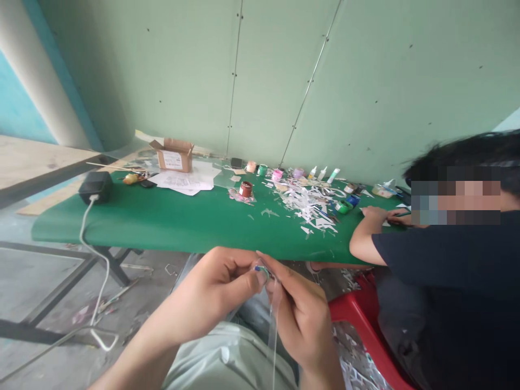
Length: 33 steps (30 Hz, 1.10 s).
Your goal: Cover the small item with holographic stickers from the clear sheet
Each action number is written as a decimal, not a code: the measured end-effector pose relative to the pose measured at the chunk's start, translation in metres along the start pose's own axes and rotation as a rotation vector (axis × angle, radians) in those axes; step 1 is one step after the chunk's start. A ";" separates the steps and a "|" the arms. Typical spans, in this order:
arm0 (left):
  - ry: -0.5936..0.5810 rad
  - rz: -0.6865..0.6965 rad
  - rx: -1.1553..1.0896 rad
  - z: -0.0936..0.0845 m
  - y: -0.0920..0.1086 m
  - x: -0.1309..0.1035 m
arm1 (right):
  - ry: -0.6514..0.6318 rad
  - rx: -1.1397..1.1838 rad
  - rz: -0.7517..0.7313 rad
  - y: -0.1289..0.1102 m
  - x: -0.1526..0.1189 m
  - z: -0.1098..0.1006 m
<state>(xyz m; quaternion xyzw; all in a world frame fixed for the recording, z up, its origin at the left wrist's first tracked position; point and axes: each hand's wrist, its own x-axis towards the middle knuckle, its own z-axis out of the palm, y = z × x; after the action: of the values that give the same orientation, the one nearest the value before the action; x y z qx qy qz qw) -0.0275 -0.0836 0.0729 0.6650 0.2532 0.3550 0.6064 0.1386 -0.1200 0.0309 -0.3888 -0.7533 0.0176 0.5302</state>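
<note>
Just past the table's front edge, above my lap, both hands meet with closed fingers. My left hand (pixel 223 290) pinches a small blue-green piece (pixel 263 270) between thumb and forefinger. What exactly the piece is, I cannot make out, as the fingertips cover most of it. Against its other side, my right hand (pixel 304 311) is closed on a clear plastic strip (pixel 273 325), which hangs down toward my lap. Whether the strip is joined to the blue-green piece is hidden between the fingers.
White paper scraps (pixel 311 203) cover part of the green table (pixel 170 222). A red-brown paint jar (pixel 246 189), a cardboard box (pixel 175 156) and a black power adapter (pixel 95 187) stand on it. At right, a person in a dark shirt (pixel 439 271) sits on a red chair (pixel 355 309).
</note>
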 end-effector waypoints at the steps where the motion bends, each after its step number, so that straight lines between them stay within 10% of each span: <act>1: -0.010 -0.003 0.001 -0.001 -0.001 0.000 | -0.011 0.004 -0.001 0.000 0.000 -0.001; 18: 0.017 -0.148 0.022 0.004 -0.004 -0.002 | 0.174 0.011 0.045 0.005 0.002 0.008; 23: 0.107 -0.091 0.266 -0.002 -0.010 0.004 | 0.201 0.155 0.213 0.014 -0.007 0.014; 28: 0.223 -0.089 0.610 -0.007 -0.015 0.011 | 0.486 0.272 0.349 0.023 -0.009 0.018; 33: 0.232 -0.079 0.598 -0.010 -0.023 0.013 | 0.202 0.180 0.411 0.023 0.001 0.023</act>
<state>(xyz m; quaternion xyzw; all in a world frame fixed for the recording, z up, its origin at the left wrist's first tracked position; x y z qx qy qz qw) -0.0250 -0.0645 0.0525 0.7585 0.4394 0.3146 0.3643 0.1331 -0.0946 0.0119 -0.4848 -0.5970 0.1532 0.6205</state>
